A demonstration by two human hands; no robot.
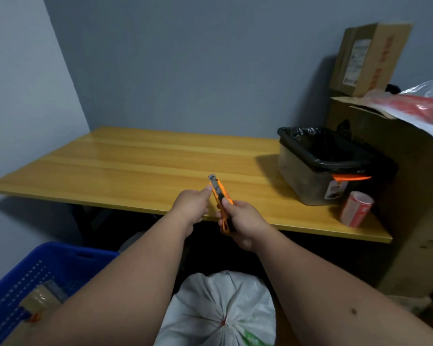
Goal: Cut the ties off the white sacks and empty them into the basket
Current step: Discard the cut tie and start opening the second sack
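An orange utility knife [220, 193] is held over the front edge of the wooden table [125, 168]. My right hand [243, 224] grips its handle, thumb on top. My left hand [193, 207] pinches the knife's upper part near the grey tip. Below, between my forearms, stands a white sack [220, 313], gathered at the top by a small red tie [223, 322]. A blue plastic basket [30, 283] sits at the lower left, with a taped package inside it.
A bin lined with black plastic [318, 166] stands on the table's right end, a red-and-white tape roll [356, 208] beside it. Cardboard boxes [370, 58] are stacked at the right, with red-and-clear plastic lying on them. Grey walls close off the back and left.
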